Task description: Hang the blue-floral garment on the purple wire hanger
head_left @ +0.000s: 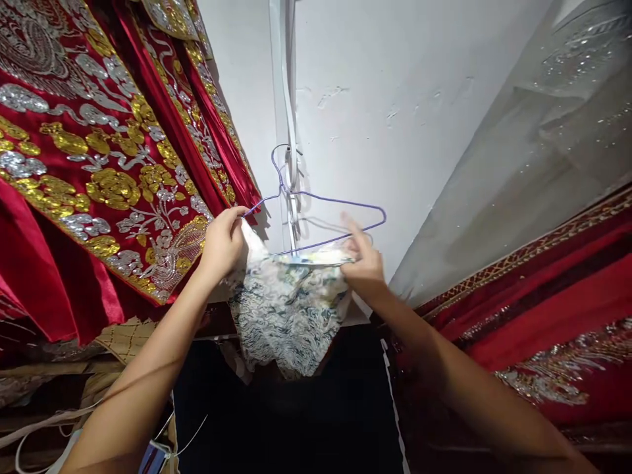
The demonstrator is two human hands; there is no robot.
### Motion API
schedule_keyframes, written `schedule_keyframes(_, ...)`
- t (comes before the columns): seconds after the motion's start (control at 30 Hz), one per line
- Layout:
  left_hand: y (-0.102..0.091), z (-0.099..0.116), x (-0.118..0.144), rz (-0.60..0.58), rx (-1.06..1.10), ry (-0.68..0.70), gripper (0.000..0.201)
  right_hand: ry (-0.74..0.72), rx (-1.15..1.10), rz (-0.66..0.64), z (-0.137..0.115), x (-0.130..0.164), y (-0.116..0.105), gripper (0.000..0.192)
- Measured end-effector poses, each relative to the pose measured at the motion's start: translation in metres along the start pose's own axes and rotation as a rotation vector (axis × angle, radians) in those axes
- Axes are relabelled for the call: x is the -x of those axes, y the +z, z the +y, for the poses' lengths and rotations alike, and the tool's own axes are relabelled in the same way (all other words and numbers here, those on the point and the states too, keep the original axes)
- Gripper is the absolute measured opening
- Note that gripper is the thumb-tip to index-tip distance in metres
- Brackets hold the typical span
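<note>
Hands at purple wire hanger (320, 210) with patterned cloth (286, 309) against white wall (395, 99).
Hanger's long axis runs left-right, hook up; left hand (223, 242) pinches cloth at its left end, right hand (364, 260) blurred, grip unclear.

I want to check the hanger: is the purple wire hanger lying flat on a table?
No, the purple wire hanger hangs by its hook in front of the white wall, with patterned cloth draped over it.
</note>
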State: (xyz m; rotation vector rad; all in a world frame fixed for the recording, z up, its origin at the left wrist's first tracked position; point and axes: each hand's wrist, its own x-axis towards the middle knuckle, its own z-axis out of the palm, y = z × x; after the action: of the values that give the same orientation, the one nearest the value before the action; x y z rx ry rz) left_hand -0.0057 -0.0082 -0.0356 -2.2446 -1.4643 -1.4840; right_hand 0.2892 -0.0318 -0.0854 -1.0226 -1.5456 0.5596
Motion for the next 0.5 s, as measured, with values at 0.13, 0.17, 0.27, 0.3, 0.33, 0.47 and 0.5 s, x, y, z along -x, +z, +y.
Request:
schedule_keyframes(0.13,-0.006,-0.006,-0.007,-0.047,-0.097,0.056,0.031,-0.003,0.19,0.197,0.01,-0.026,-0.053,0.08)
schedule_keyframes(0.17,-0.007,-0.006,-0.007,-0.063,-0.102,0.068,0.03,0.017,0.21,0.171,0.01,-0.033,-0.065,0.068)
schedule_keyframes(0.27,-0.01,-0.007,-0.008,-0.048,-0.105,0.076,0.027,0.056,0.187,0.056,-0.003,-0.044,-0.09,0.032)
schedule_keyframes(0.3,-0.011,-0.009,-0.008,-0.023,-0.106,0.065,0.026,0.074,0.153,0.001,-0.01,-0.045,-0.094,0.026)
schedule_keyframes(0.33,-0.013,-0.012,-0.008,0.005,-0.104,0.044,0.025,0.108,0.096,-0.063,-0.018,-0.045,-0.094,0.025)
schedule_keyframes(0.47,-0.019,-0.029,-0.01,0.06,-0.015,-0.166,0.028,0.345,-0.382,-0.3,-0.04,-0.044,-0.072,0.044)
schedule_keyframes(0.5,-0.018,-0.031,-0.009,0.03,0.016,-0.215,0.028,0.367,-0.493,-0.294,-0.042,-0.045,-0.061,0.049)
